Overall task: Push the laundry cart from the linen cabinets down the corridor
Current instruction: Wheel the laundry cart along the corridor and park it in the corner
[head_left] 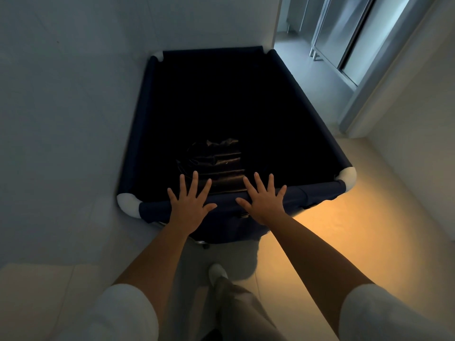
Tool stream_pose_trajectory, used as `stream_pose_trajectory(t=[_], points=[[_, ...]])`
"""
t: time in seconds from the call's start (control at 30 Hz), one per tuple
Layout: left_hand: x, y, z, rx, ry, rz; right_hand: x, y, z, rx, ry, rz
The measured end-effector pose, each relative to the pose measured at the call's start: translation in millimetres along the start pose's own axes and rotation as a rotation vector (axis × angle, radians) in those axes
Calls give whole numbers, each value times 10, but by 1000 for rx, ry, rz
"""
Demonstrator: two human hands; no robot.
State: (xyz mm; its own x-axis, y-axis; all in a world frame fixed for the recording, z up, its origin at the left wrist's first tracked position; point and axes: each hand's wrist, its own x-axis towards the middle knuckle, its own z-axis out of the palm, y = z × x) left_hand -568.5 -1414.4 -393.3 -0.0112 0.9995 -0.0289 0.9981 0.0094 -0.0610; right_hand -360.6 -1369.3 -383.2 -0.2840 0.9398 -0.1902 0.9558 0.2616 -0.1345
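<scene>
Laundry cart interior is nearly black, depth and floor of the bin unreadable. Only thing showing inside is a dark folded bundle near the cart's close rim, fabric type unclear. Cart wheels mostly hidden under the bag; a bit of metal frame peeks out below the near rim. Cart's left side sits right against a white wall; its far right corner points toward a lit doorway with steel cabinets, cut off at the top edge. Left hand lies flat on the cart's near rim, fingers spread, not curled around anything. Right hand same: palm down on the rim, fingers splayed, no grasp. Both forearms straight out, white sleeves at the elbows. One shoe below the cart.
</scene>
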Motion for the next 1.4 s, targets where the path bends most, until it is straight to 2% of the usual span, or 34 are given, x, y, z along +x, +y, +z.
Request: stream_pose_trajectory(t=[0.5, 0.7, 0.83, 0.97, 1.1, 1.4], points=[[44, 89, -30, -11, 1, -59, 140, 37, 49, 13, 30, -31], [109, 501, -104, -8, 13, -40, 84, 214, -2, -24, 63, -163], [279, 858, -146, -21, -1, 8, 20, 575, -85, -93, 90, -169], [402, 1217, -172, -11, -8, 33, 46, 1042, -276, -116, 56, -163], [438, 1552, -182, 5, -39, -21, 45, 1354, -392, -136, -23, -208], [464, 1630, -178, -45, -93, -106, 88, 1389, -340, -119, -62, -192]])
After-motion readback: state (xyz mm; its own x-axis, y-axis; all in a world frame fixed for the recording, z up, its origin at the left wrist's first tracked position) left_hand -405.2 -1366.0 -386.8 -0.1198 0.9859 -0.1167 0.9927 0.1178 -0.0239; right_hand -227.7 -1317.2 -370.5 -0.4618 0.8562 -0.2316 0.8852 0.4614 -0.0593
